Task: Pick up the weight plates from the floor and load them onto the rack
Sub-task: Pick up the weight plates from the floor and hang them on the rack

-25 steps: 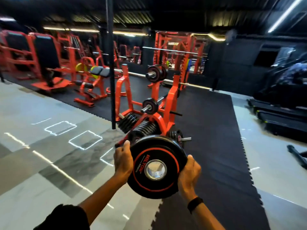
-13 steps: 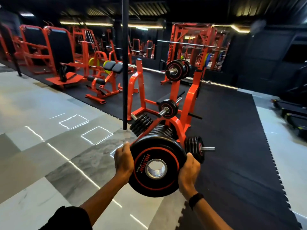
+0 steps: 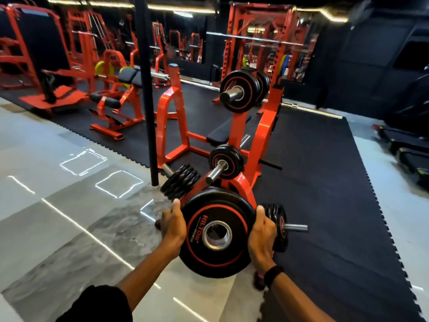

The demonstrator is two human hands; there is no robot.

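Both hands, left hand [image 3: 173, 225] and right hand [image 3: 262, 231], gripped the "HILTON" weight plate [image 3: 217, 233]; just beyond stood the orange rack [image 3: 262, 135], pegs loaded.

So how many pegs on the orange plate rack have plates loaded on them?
4: the top peg, the middle peg, the lower left peg and the lower right peg. The held plate may hide another peg.
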